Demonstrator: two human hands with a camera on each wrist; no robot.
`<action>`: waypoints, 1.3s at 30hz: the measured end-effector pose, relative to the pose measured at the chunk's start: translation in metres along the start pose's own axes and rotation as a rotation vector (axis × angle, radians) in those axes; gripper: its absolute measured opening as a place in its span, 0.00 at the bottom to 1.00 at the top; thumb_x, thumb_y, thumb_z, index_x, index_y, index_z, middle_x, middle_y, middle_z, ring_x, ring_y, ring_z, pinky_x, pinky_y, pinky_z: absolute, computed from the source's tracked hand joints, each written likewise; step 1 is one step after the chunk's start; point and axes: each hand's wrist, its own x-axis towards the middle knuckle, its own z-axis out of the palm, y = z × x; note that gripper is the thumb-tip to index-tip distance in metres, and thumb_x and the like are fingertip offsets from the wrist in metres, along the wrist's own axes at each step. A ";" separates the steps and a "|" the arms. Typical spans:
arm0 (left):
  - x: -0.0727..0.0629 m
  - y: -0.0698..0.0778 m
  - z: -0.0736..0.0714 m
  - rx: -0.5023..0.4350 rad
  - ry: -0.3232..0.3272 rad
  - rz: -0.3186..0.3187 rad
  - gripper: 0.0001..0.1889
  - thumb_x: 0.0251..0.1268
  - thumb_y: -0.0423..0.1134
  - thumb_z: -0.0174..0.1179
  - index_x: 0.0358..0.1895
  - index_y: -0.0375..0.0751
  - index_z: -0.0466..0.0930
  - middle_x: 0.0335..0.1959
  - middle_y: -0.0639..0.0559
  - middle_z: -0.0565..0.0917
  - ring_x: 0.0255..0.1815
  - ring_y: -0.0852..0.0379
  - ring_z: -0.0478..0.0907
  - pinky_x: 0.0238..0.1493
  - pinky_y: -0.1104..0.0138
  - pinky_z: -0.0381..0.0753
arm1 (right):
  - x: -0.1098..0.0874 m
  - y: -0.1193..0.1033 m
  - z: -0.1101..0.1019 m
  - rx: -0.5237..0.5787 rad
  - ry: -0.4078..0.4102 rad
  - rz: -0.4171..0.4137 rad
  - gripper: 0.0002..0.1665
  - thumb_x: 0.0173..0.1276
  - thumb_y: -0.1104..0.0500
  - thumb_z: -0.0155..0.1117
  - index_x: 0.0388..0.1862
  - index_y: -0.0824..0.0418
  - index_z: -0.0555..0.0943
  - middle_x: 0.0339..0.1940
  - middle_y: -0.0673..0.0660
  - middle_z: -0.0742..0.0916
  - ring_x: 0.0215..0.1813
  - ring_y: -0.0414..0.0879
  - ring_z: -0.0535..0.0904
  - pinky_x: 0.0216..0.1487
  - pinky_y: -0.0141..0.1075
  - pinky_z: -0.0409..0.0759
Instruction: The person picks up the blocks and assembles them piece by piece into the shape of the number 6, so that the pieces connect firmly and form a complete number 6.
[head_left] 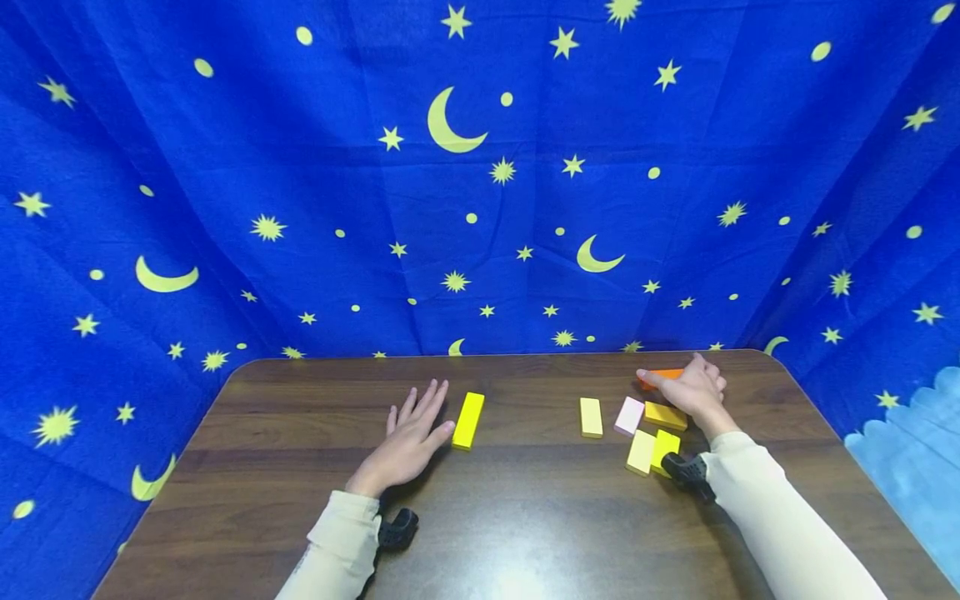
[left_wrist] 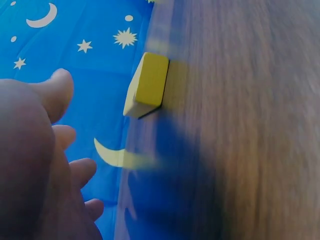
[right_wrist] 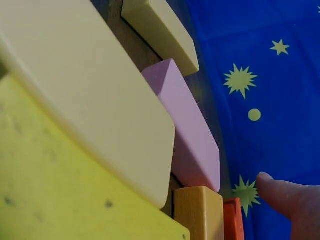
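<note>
Fingers of the right hand (head_left: 696, 390) are over a bright orange rectangular block, probably wood (head_left: 670, 373), near the far edge of the bench (head_left: 300, 433), right side. Hand hides its right end, thumb lies along the near side. Can't tell if they're clamped on it. Left hand (head_left: 408, 437) has fingers spread apart, holding nothing, thumb just beside a bright yellow rectangular block (head_left: 468, 421).

Handling: I'd expect both light and stiff, not fragile. Smooth faces could slip or twist if I pinch only an end or a corner. I'd take each mid-length, across the long sides, light squeeze. Thumb room is tighter at the orange one: an amber rectangular block (head_left: 666, 416) lies just on its near side, a pale pink rectangular block (head_left: 629, 415) beside that. Judging from that, a low thumb could nudge the amber one. Yellow looks easier to reach.
</note>
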 end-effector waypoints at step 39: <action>0.003 0.012 0.026 0.045 0.025 -0.039 0.27 0.80 0.42 0.49 0.78 0.49 0.62 0.79 0.47 0.61 0.81 0.34 0.41 0.68 0.29 0.27 | 0.000 0.006 0.005 -0.114 -0.007 0.050 0.61 0.59 0.35 0.70 0.62 0.88 0.59 0.50 0.82 0.66 0.54 0.73 0.58 0.53 0.61 0.62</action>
